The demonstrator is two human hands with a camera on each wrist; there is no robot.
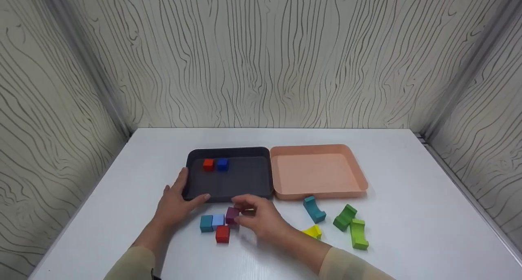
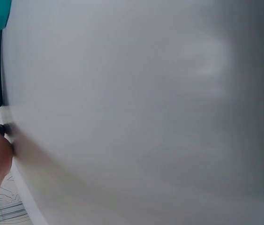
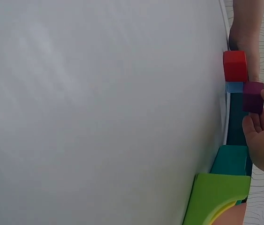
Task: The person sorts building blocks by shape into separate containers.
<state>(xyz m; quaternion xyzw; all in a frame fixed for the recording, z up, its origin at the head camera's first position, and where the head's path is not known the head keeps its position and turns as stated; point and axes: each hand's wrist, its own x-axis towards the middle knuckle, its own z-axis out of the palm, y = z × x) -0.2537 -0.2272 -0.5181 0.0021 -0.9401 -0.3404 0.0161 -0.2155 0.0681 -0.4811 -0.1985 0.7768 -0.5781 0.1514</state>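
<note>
My right hand (image 1: 263, 218) pinches a purple cube (image 1: 231, 215) between thumb and fingers, in front of the dark tray (image 1: 242, 182). The right wrist view shows the same purple cube (image 3: 252, 97) at the fingertips. Beside it stand a teal cube (image 1: 206, 223), a light blue cube (image 1: 218, 220) and a red cube (image 1: 222, 234). My left hand (image 1: 173, 202) rests at the dark tray's near left corner, fingers along the left side and thumb at the front rim. Inside that tray sit a second red cube (image 1: 208, 165) and a blue cube (image 1: 222, 164).
A pink tray (image 1: 312, 174) adjoins the dark one on the right. Arched blocks lie in front of it: teal (image 1: 314, 210), dark green (image 1: 345, 217), light green (image 1: 359, 234) and yellow (image 1: 313, 232), the last partly behind my right forearm. Patterned walls (image 1: 261, 59) enclose the white table (image 1: 416, 198).
</note>
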